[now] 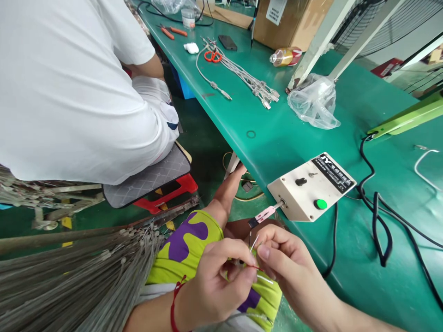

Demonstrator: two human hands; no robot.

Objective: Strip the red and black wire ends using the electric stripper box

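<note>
Over my lap, my left hand [224, 279] is closed, thumb and fingertips pinching the end of a cable with thin wires [266, 278] spread out of it, among them white, red and dark ones. My right hand [290, 263] faces it, also closed, its thumb and forefinger pinching at the white wire that points upward. Just beyond the fingertips, a pink and black clip [262, 216] sticks out on a shaft from a beige control box [311, 186] with a black knob and a green button. My fingers partly hide the wires.
A person in a white shirt [69, 92] sits at left. Many grey cables [86, 281] hang beside my lap. The green bench [249, 157] bears finished-looking USB cables [242, 74], orange scissors [212, 56], pliers [173, 31], a phone [227, 42], a bottle [285, 56] and a plastic bag [313, 101].
</note>
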